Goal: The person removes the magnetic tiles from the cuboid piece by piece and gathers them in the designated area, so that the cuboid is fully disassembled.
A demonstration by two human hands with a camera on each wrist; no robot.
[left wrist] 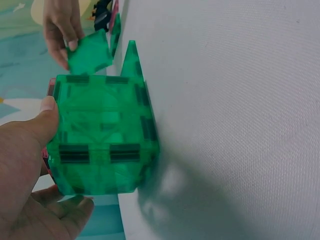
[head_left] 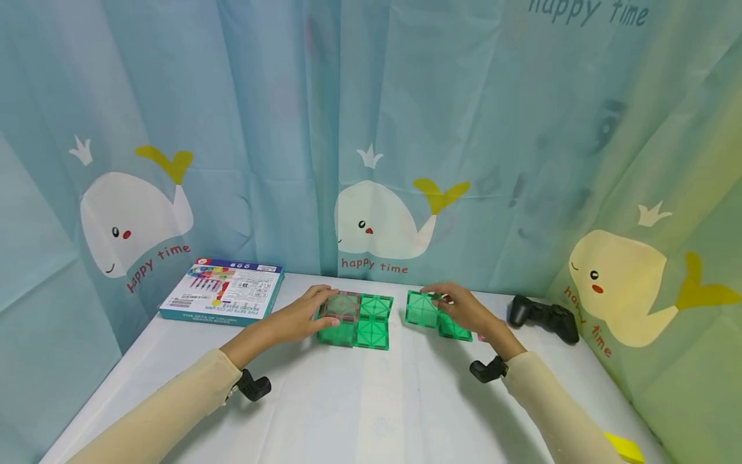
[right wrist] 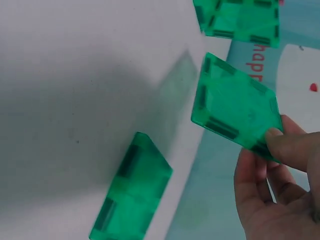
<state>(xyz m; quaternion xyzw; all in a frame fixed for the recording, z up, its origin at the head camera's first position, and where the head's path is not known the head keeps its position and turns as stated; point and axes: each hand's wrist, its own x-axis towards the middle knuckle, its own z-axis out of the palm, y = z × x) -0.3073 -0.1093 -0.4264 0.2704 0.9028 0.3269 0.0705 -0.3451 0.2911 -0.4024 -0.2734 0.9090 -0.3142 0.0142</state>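
Right wrist view: your right hand point(right wrist: 280, 187) pinches one corner of a translucent green square plastic tile point(right wrist: 235, 102), thumb on one face and fingertips on the other, with no gap beyond the tile's thickness; that corner hold probably leaves the far edges free. Your left hand point(head_left: 298, 316) grips a boxy block of translucent green plastic tiles point(left wrist: 100, 112), thumb at an upper edge and fingers at the far side, opened as wide as the block, likely to steady it.

A reddish translucent square tile point(head_left: 344, 306) seems to form the block's top. Against its right side, a pair of translucent green squares point(head_left: 373, 333) lies flat on the white table point(head_left: 382, 399). The pinched tile is raised off the surface, right of that pair and apart from it; near it, a loose translucent green tile point(head_left: 455, 328) lies flat, perhaps set there within easy reach.

Farther out, a blue-and-white cardboard box point(head_left: 226, 290) lies flat at the left and a black game controller point(head_left: 545, 317) at the right, both seemingly placed aside to leave your hands room
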